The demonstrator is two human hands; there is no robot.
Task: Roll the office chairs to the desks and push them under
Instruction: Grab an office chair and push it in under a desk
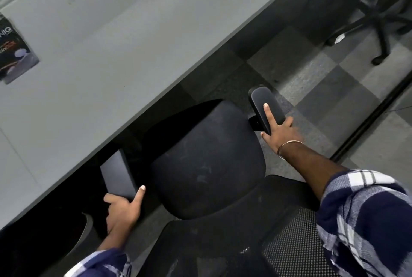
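A black office chair [207, 165] stands in front of me, its seat front just at the edge of the grey desk [111, 54]. My left hand [122, 210] grips the near end of the left armrest [118, 174], which reaches under the desk edge. My right hand [278, 129] lies on the right armrest [263, 100] with the forefinger stretched along the pad and the other fingers wrapped over its side. The mesh backrest [289, 252] sits at the bottom, partly hidden by my right sleeve.
A dark leaflet [15, 54] lies on the desk at the far left. A second chair's wheeled base [379, 25] stands under the desk at the top right. Grey checked carpet [334, 89] covers the floor, with a dark floor strip [367, 120] at the right.
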